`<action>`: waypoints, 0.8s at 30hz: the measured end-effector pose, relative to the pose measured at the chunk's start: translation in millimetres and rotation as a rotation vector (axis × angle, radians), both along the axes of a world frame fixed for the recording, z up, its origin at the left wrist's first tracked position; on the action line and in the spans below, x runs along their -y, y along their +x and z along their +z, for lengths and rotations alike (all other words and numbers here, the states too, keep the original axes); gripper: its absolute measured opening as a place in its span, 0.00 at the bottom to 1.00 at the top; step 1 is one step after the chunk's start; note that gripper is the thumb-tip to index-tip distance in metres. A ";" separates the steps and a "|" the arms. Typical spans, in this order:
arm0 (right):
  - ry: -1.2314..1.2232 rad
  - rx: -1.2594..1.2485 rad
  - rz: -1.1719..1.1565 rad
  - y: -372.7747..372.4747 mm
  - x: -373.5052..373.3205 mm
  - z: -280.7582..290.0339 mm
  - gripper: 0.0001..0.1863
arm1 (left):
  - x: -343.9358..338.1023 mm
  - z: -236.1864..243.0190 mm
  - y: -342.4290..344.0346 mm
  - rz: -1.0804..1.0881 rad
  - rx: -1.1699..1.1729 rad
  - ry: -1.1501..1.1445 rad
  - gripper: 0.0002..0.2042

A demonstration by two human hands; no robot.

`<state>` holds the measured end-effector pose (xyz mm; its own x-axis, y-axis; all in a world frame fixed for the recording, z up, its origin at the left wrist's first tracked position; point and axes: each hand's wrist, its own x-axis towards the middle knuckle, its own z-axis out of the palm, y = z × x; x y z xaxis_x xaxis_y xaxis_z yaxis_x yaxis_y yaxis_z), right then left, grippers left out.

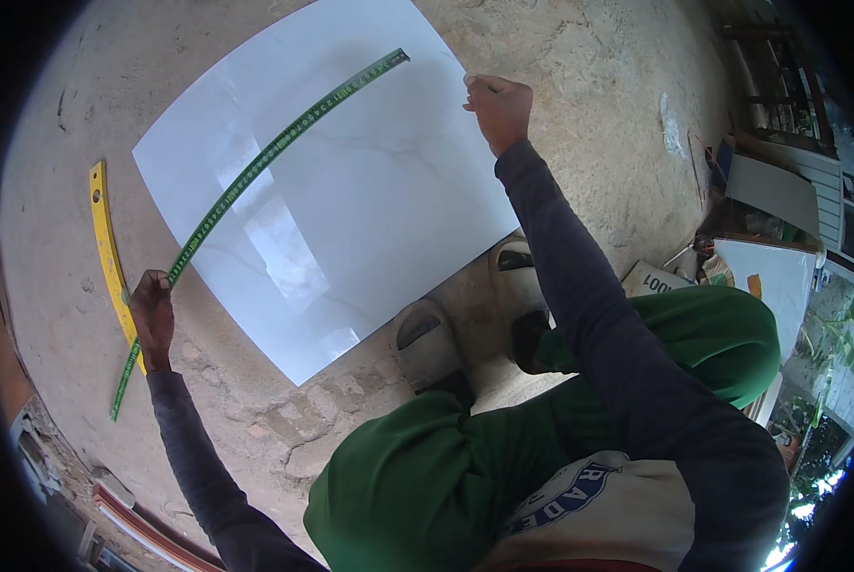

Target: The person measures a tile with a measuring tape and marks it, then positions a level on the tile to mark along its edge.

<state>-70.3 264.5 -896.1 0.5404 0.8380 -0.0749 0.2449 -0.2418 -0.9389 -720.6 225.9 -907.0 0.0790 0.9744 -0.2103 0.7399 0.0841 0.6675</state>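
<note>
Across white tile point(350, 191), green ruler point(284, 143), left hand point(152, 315) gripping end

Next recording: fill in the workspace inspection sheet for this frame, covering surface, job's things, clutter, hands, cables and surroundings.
Surface: rough, cracked concrete floor.
Job's things: large white glossy tile lying flat; green ruler laid diagonally across it, overhanging the tile's near-left edge; yellow spirit level on the floor left of the tile.
Clutter: boards and scraps piled at the right; a printed carton beside the knee.
Hands: left hand grips the ruler's lower part, off the tile; right hand, closed, rests at the tile's far-right edge; anything in it cannot be told.
Cables: nothing seen.
Surroundings: person crouching in green trousers, two shoes at the tile's near edge; plants far right.
</note>
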 end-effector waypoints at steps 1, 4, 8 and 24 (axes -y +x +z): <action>0.015 -0.054 -0.035 11.9 2.9 2.5 0.13 | -14.1 6.1 -8.2 -0.022 0.101 0.058 0.06; 0.024 -0.110 -0.094 53.2 21.1 -9.5 0.12 | -59.3 12.1 -16.8 -0.065 0.098 0.026 0.06; -0.016 -0.104 -0.212 54.1 46.2 -32.6 0.12 | -89.4 13.8 -4.6 -0.132 -0.110 0.087 0.07; -0.068 0.414 -0.039 32.7 2.0 -50.8 0.14 | -118.8 -15.2 13.1 0.000 -0.292 0.135 0.10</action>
<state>-37.6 262.5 -946.9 0.5679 0.8169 0.1008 0.5877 -0.3167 -0.7445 -707.5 344.7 -922.2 0.0347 0.9951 -0.0926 0.9020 0.0087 0.4317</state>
